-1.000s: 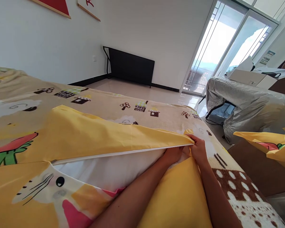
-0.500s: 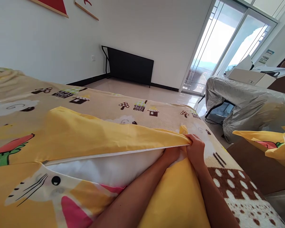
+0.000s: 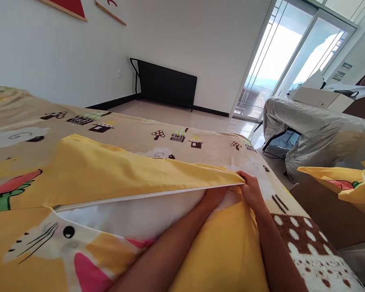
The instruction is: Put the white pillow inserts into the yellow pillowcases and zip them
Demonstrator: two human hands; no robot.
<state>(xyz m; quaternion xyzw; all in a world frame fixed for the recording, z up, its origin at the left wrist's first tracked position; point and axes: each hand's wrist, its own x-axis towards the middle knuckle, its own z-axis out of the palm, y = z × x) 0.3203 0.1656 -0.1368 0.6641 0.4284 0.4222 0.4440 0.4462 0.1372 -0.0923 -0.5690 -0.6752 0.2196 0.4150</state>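
A yellow cartoon-print pillowcase (image 3: pixel 115 174) lies on the bed, its zipper edge open, with a white pillow (image 3: pixel 134 215) showing inside. My left hand (image 3: pixel 214 196) reaches into the opening at the right corner; its fingers are hidden under the fabric. My right hand (image 3: pixel 251 190) is closed, pinching the corner of the pillowcase at the end of the white zipper strip.
The bed carries a beige sheet (image 3: pixel 182 142) printed with mushrooms and houses. A black folded table (image 3: pixel 167 85) leans on the far wall. At right stand a silver-covered object (image 3: pixel 316 134), white boxes (image 3: pixel 319 97), glass doors (image 3: pixel 280 61) and another yellow fabric piece (image 3: pixel 343 182).
My hands have shifted very slightly at the pillowcase corner; the view moved a little. The grip stays the same.
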